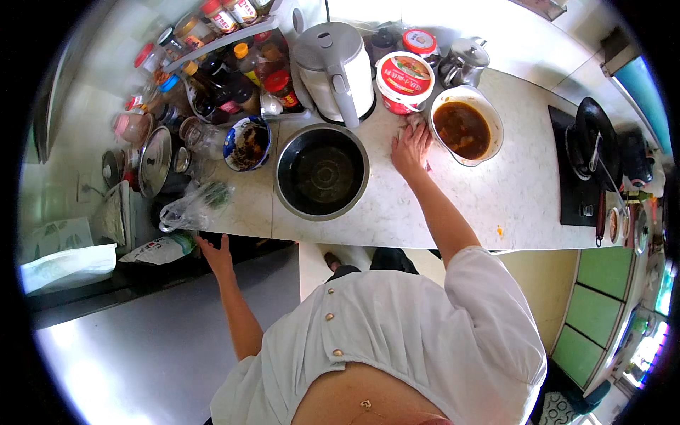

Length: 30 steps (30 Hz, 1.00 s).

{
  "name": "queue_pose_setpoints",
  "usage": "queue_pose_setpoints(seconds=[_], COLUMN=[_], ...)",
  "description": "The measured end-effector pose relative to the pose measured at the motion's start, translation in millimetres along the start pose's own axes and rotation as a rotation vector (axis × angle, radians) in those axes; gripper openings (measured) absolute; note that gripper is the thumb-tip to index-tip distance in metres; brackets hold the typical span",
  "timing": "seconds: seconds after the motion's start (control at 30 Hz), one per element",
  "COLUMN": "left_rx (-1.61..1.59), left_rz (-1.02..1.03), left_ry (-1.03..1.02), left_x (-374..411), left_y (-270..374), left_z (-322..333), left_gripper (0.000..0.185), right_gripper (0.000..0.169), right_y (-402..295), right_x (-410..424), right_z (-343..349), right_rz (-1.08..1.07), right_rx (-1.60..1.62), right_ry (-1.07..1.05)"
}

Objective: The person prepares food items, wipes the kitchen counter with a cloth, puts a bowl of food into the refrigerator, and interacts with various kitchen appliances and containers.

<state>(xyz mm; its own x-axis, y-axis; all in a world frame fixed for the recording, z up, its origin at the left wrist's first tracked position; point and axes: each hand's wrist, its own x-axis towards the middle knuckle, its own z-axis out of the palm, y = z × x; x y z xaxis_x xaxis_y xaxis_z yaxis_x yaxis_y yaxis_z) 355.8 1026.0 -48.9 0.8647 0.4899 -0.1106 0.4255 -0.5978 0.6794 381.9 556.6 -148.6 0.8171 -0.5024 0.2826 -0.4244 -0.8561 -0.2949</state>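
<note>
My right hand (412,144) lies palm down on the pale worktop (393,212), over a crumpled pinkish cloth (428,167) that is mostly hidden beneath it. Just right of those fingers stands a white pot (497,139) of reddish-brown broth with chunks in it. Behind them is a lidded red-and-white tub (406,79). My left hand (217,255) is empty, thumb and fingers apart, at the worktop's front left edge. A white and green plastic packet (162,249) lies close to its fingertips. Above it sits a clear plastic bag (194,210) with greens inside.
A dark-looking metal basin (322,172) stands mid-worktop, with an electric kettle (334,69) behind. Left of it are a soiled blue-and-white bowl (247,143) and a rack (228,42) of jars and bottles. A wok (597,138) rests on the hob (576,207) at right.
</note>
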Motion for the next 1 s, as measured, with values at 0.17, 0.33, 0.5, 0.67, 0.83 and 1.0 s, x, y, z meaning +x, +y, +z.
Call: queue_pose_setpoints(seconds=[0.17,0.33,0.5,0.67,0.83,1.0], left_rx=[0.003,-0.059,0.016,0.045,0.097,0.029], left_rz=[0.031,0.078,0.122,0.175,0.291,0.457], left_ry=[-0.016,-0.012,-0.019,-0.073,-0.152,-0.196], left_x=[-22,-33,-54,-75,-88,-87], left_y=[22,9,5,14,24,18], left_z=[9,11,10,14,32,25], left_gripper=[0.076,0.075,0.075,0.074,0.073,0.072], right_gripper=[0.046,0.041,0.05,0.055,0.041,0.042], right_y=[10,29,108,124,45,166], right_x=[7,-55,-93,-113,-149,-191], right_z=[5,-29,-66,-63,-33,-49], right_rz=[0.02,-0.284,-0.128,-0.001,-0.262,-0.182], right_rx=[0.045,0.064,-0.007,-0.089,0.088,0.067], right_ry=[-0.038,-0.039,0.021,-0.012,-0.009,-0.051])
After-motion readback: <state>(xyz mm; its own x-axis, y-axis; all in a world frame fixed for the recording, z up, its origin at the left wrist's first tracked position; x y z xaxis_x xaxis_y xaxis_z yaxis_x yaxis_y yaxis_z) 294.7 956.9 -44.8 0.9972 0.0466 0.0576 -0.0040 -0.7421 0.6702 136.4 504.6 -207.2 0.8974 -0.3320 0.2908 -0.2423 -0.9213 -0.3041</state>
